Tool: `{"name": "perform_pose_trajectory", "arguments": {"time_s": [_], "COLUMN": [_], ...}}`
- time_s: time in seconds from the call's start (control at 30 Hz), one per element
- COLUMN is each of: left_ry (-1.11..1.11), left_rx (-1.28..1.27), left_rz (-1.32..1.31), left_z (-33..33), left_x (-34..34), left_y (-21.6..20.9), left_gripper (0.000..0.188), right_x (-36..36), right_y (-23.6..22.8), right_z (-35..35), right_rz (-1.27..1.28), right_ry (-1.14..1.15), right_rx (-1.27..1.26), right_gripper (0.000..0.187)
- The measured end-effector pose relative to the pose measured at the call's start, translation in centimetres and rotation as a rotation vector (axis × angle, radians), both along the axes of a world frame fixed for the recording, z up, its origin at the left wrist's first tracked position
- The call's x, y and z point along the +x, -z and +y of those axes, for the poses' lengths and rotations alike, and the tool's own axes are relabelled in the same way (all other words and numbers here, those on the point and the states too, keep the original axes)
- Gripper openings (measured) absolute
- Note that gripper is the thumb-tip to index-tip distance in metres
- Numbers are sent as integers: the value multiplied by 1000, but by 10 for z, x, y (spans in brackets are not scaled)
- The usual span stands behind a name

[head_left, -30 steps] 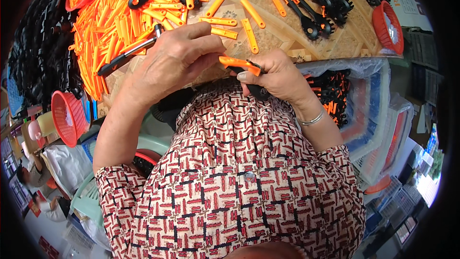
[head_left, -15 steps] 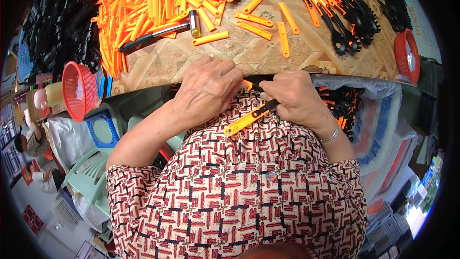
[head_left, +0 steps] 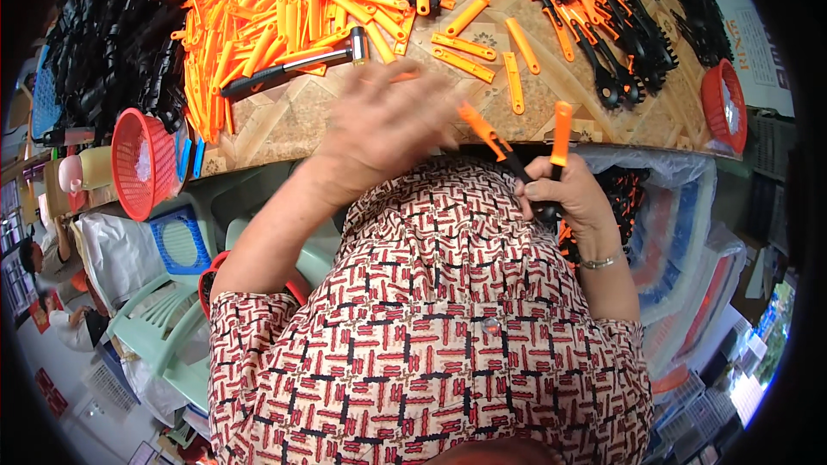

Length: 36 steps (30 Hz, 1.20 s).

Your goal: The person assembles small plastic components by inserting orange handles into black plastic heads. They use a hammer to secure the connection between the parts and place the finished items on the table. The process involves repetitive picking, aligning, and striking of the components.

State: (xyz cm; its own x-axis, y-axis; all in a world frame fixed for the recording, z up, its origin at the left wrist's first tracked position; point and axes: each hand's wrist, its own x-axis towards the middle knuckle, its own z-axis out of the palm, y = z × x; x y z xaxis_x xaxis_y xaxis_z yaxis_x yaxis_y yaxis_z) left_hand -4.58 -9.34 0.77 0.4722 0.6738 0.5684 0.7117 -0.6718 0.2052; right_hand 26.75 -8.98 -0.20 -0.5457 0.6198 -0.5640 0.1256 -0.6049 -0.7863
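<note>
Left hand point(head_left: 383, 125) has let go of the piece, now blurred and lifted over the near table point(head_left: 284, 120) edge, grip released | right hand point(head_left: 560, 198) alone clenches orange-and-black tools point(head_left: 525, 155) upright at table's near right edge | hammer point(head_left: 297, 65) lies left, untouched

I see bright orange plastic strips point(head_left: 284, 26) heaped at eleven o'clock, glossy black utensils point(head_left: 620, 43) at one o'clock. The tabletop point(head_left: 284, 120) shows pale tan woven pattern. My right hand point(head_left: 560, 198) grips orange handles point(head_left: 562, 129). The shirt point(head_left: 431, 327) is cream with red-and-black geometric print. A red basket point(head_left: 142, 164) sits at nine o'clock.
</note>
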Motion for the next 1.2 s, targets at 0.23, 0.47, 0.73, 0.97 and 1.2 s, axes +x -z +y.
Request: {"name": "perform_pose_trajectory", "arguments": {"time_s": [0.23, 0.47, 0.73, 0.97, 1.2], "left_ry": [-460, -141, -5, 204, 209], "left_rx": [-87, -91, -144, -666, -674], "left_rz": [58, 73, 179, -165, -109], "left_z": [15, 61, 74, 40, 36], "left_x": [-76, -2, 38, 41, 56], "left_y": [10, 14, 19, 0, 7], "left_gripper": [28, 29, 20, 25, 25], "right_x": [37, 19, 17, 4, -2], "right_y": [29, 31, 39, 33, 30], "right_z": [-28, -39, -35, -18, -15], "right_rz": [-228, -154, -222, -160, -216], "right_ry": [273, 384, 127, 156, 148], "right_rx": [287, 362, 325, 185, 228], "right_gripper": [19, 23, 25, 25, 23]}}
